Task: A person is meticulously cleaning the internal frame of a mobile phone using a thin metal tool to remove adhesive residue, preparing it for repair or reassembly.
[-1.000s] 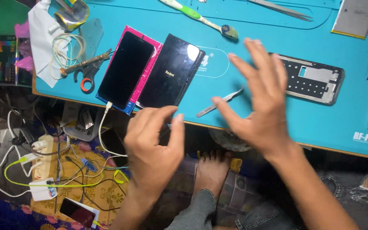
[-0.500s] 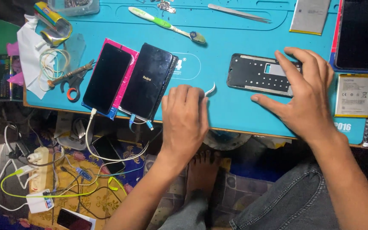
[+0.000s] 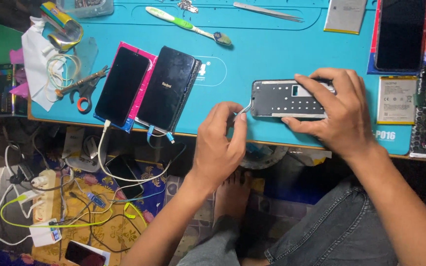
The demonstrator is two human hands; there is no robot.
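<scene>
Both forearms bare, no sleeves. Left hand point(image 3: 218, 143) and right hand point(image 3: 338, 111) ungloved, no rings or watch. Grey-blue denim jeans point(image 3: 341, 231), foot point(image 3: 232, 194) bare.
</scene>
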